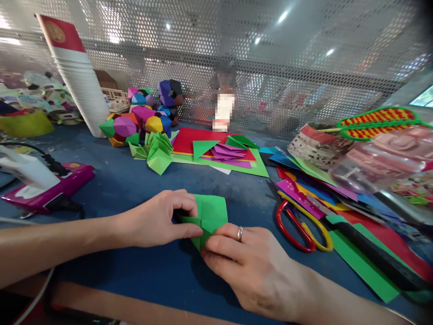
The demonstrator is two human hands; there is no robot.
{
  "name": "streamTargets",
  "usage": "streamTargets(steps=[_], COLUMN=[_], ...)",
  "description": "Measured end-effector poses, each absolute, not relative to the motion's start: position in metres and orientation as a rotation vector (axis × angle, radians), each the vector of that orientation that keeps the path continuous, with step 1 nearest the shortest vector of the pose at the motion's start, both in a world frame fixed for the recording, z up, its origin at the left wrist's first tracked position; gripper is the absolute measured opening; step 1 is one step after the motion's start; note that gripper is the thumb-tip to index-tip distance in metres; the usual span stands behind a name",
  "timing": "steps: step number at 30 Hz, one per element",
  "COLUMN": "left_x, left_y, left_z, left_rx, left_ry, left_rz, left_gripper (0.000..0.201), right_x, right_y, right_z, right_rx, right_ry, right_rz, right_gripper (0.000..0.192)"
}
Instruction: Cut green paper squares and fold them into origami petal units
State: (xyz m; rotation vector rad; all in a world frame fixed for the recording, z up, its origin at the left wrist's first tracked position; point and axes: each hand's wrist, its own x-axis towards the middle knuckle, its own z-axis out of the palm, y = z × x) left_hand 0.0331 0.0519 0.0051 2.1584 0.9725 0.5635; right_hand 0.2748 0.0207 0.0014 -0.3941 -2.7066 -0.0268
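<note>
A small green sheet of paper (214,210), partly folded, lies between my hands over the blue table (149,271). My left hand (165,219) grips its left side, thumb on top and fingers curled at the upper edge. At the lower right edge, my right hand (246,262), with a ring on one finger, pinches the paper with fingers bent. Its thumb is hidden. Beyond them lie light green folded paper pieces (158,151), purple folded pieces (226,153) and a green folded triangle (203,148), the latter two on a red sheet (189,137).
Red-and-yellow-handled scissors (304,230) and a black-handled knife (372,253) lie at right on coloured paper. A pink bottle (379,158) stands behind them. At left are a purple power strip (74,180), stacked paper cups (76,81) and colourful paper balls (125,128).
</note>
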Motion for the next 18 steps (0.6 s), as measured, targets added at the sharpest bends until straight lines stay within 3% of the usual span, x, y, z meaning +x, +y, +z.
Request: streamTargets(steps=[12,18], left_x=[0.0401,0.0392], left_y=[0.0486,0.0462], left_z=[0.0051,0.0026], left_rx=[2.218,2.189], left_ry=[1.057,1.105], left_rz=[0.561,0.571], left_gripper=[0.02,0.024], right_x=[0.2757,0.2753], right_y=[0.0202,0.019], right_z=[0.0008,-0.0022], right_rx=[-0.414,-0.6], right_ry=[-2.692,-2.522], right_rz=[0.021,0.2], right_gripper=[0.029,0.032])
